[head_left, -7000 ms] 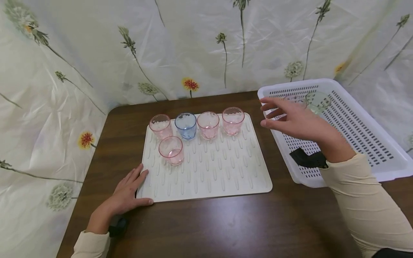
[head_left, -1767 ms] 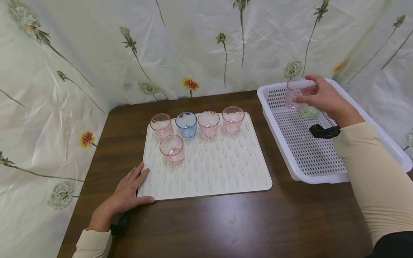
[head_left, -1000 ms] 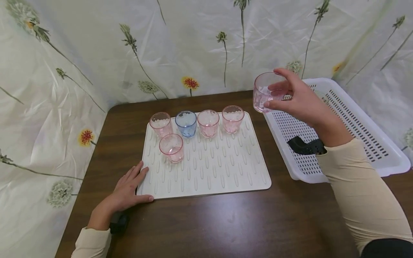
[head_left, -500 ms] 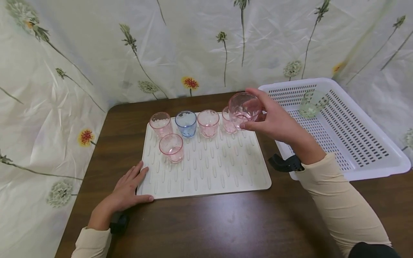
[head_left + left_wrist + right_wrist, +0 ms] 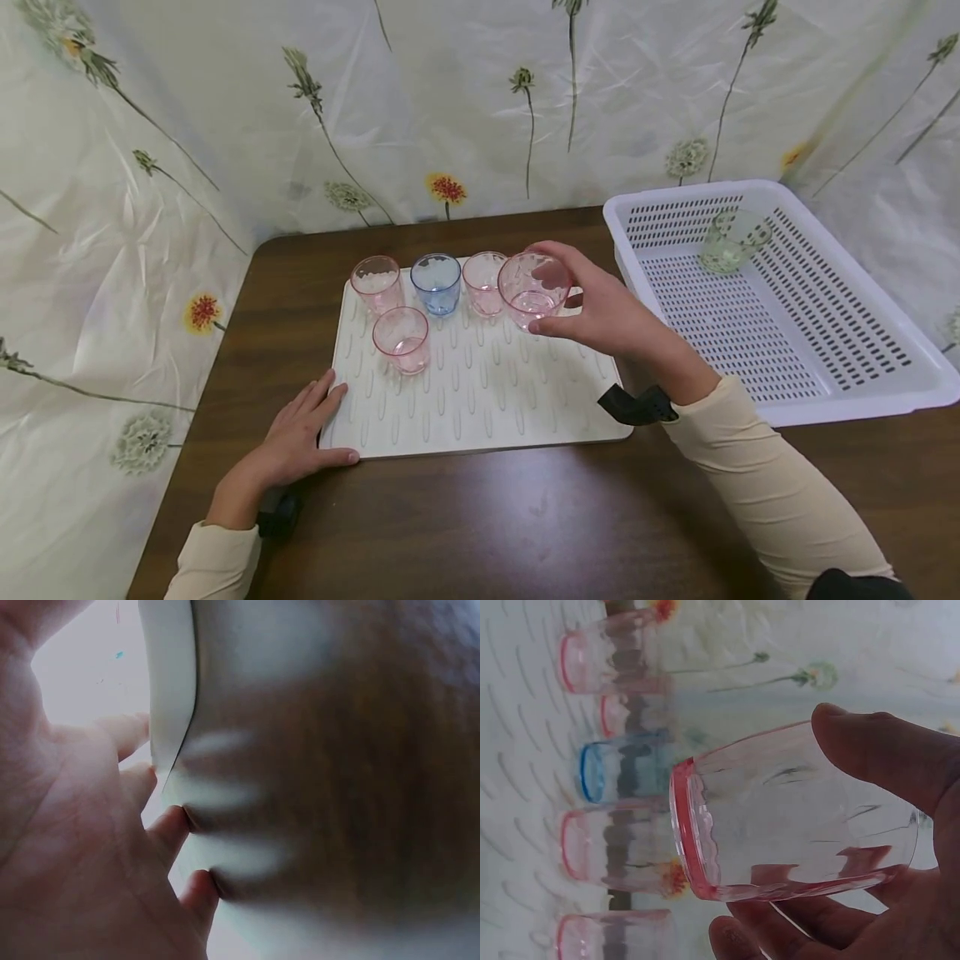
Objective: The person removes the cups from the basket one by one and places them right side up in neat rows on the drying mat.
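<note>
My right hand [image 5: 611,312] grips a pink-tinted drinking glass [image 5: 534,292] between thumb and fingers, raised over the right part of a white ridged mat [image 5: 480,408]. The right wrist view shows the same glass [image 5: 795,817] close up, with its rim pink. A blue glass [image 5: 437,287] stands in the back row with a pink glass [image 5: 377,285] to its left and another pink glass [image 5: 482,287] to its right. One more pink glass [image 5: 402,342] stands in front. The back row's rightmost glass is hidden. My left hand [image 5: 292,442] rests at the mat's front left corner, fingers straight.
To the right stands a white perforated basket [image 5: 862,408] with a light green glass [image 5: 731,246] inside. A dark wooden table [image 5: 480,525] lies under everything. Behind it hangs a flowered sheet [image 5: 480,108].
Seven seconds ago my right hand was bare over the basket. It took a pink glass out of the basket and carried it left and down over the mat. The left hand has stayed put.
</note>
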Motion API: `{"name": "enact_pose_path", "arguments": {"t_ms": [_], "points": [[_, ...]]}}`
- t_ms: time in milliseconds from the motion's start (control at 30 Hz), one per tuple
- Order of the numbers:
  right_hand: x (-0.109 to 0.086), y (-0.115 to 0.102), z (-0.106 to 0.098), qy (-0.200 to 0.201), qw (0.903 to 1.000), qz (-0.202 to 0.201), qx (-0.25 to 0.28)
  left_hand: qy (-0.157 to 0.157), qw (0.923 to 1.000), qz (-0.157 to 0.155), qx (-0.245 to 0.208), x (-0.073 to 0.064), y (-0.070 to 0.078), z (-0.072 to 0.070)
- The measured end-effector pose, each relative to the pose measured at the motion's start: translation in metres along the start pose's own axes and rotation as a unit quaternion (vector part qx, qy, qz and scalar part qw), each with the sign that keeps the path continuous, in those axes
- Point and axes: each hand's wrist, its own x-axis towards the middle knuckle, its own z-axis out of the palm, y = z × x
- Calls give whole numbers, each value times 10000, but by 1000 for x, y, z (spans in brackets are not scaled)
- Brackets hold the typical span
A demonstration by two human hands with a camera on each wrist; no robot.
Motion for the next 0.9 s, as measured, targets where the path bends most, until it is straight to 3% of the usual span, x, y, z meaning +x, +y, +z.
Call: {"name": "enact_pose_path", "arguments": {"t_ms": [233, 433, 700, 900], "points": [[5, 11, 36, -513, 9981, 330, -106, 11, 10000, 4, -1, 0, 0, 0], [16, 21, 62, -791, 9968, 145, -9, -2, 10000, -5, 10, -1, 1, -1], [32, 24, 79, -1048, 9941, 47, 284, 45, 10000, 10, -11, -1, 1, -1], [40, 28, 86, -1147, 9923, 196, 423, 56, 10000, 15, -6, -1, 1, 0]]}}
